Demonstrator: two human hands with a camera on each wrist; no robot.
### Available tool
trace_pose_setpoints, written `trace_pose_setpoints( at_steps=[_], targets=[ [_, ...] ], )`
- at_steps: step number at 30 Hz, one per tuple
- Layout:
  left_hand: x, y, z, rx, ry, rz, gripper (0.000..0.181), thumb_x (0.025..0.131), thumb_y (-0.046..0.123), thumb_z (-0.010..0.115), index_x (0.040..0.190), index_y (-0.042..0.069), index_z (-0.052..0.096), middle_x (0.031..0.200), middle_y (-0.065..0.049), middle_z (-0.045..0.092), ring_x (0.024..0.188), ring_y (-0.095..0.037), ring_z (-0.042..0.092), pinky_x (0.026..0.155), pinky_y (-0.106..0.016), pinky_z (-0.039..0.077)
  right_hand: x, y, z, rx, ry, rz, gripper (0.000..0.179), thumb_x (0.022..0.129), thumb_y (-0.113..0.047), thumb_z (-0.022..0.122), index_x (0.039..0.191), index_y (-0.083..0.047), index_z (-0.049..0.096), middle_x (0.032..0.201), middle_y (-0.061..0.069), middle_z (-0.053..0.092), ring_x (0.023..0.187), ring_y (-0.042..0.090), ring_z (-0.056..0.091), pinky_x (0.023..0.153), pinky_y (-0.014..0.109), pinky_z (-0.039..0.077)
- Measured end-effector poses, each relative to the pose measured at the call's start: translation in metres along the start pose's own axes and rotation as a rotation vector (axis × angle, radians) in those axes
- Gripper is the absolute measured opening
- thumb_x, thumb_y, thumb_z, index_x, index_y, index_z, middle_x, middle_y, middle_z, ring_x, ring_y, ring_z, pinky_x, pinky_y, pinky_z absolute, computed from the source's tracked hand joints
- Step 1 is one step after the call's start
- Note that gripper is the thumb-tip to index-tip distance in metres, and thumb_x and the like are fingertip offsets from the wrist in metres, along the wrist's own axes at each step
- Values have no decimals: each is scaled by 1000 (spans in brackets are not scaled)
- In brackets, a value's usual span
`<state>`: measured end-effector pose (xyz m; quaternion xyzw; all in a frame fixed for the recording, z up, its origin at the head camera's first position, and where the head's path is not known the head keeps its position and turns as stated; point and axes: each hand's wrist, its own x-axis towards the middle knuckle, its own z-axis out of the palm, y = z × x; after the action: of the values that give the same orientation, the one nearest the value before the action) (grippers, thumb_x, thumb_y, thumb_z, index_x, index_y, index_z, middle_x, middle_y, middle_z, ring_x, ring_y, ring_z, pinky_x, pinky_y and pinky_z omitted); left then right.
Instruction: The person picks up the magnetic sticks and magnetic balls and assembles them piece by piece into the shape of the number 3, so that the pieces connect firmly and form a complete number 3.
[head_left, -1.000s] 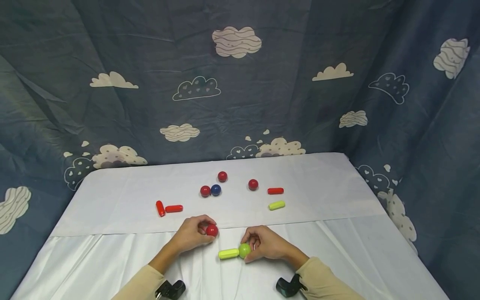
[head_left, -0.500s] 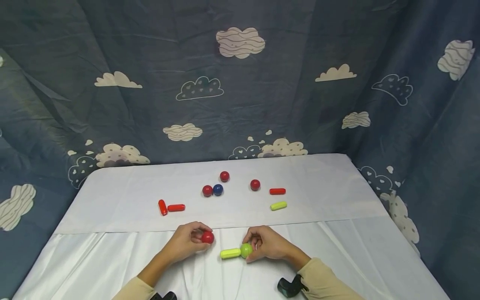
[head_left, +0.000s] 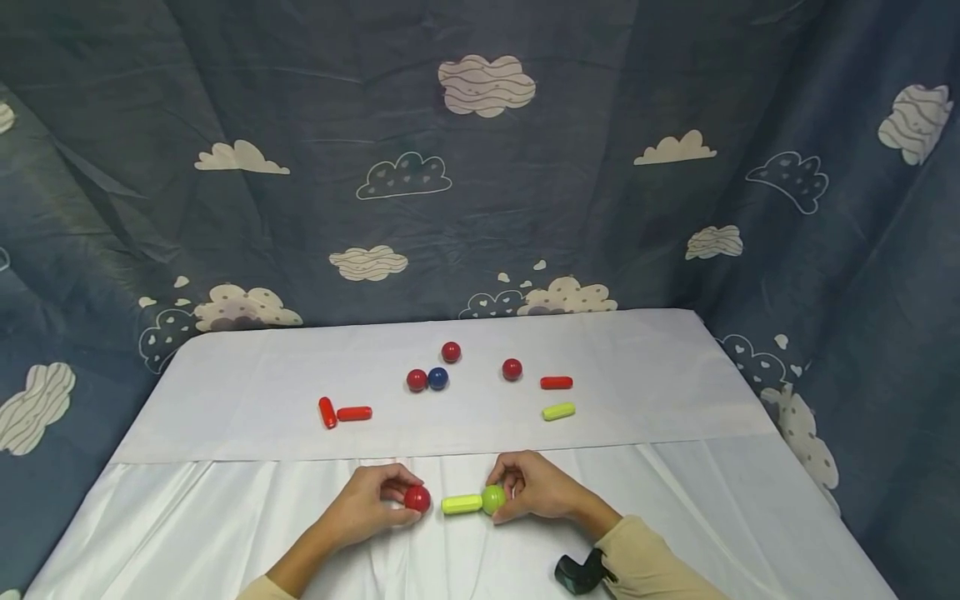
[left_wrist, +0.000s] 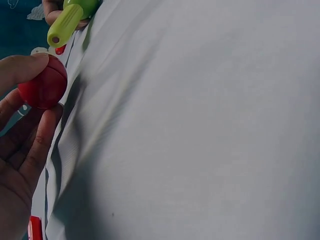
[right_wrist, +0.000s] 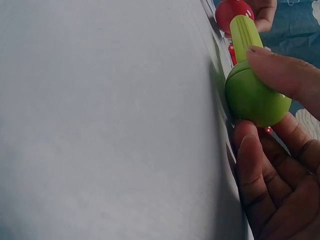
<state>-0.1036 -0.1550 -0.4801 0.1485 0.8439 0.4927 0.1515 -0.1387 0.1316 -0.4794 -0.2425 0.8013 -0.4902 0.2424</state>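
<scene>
Between thumb and fingers, my left hand [head_left: 367,504] pinches a red ball [head_left: 417,499] with a groove round it, seen close in the left wrist view. My right hand [head_left: 543,489] pinches a green ball [right_wrist: 257,96]. A yellow-green rod [head_left: 461,504] is joined to that ball and points left at the red ball. In the head view a small gap shows between the rod's free end and the red ball. The left wrist view shows a hole in the rod's end [left_wrist: 56,39].
On the white tablecloth [head_left: 675,500], farther back, lie red balls [head_left: 451,352], a blue ball [head_left: 438,378], red rods [head_left: 354,413] and another yellow-green rod [head_left: 558,412]. A dark cloud-print curtain [head_left: 300,167] hangs behind the table.
The left hand has drawn the red ball nearer to the person, level with the rod's free end. The right hand stays almost still with the green ball and rod. The head view shifts slightly.
</scene>
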Motion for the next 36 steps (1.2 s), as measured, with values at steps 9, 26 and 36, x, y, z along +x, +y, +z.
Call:
trace_pose_setpoints(
  at_steps=[9,26,36],
  targets=[
    [1,5,8,21,-23,-3,30,72,10,83,97,7,66,88,2,64,77,-13,60,71,-21,52,0,2,-1,-26,4,6,35,67,-4,86,94,-7,65,72,-1,58,62,6,49,55,18,41],
    [5,3,14,36,-20,17,34,74,11,82,103,9,66,89,3,62,78,-10,57,70,-21,49,0,2,0,-29,14,0,36,66,-4,86,93,-9,64,73,-2,58,63,6,51,57,18,43],
    [6,4,16,115,-48,40,34,76,18,81,106,14,66,93,7,62,80,-9,53,71,-23,46,0,3,2,-32,19,10,35,66,-4,86,93,-9,64,74,-3,58,63,5,51,57,18,43]
  ],
)
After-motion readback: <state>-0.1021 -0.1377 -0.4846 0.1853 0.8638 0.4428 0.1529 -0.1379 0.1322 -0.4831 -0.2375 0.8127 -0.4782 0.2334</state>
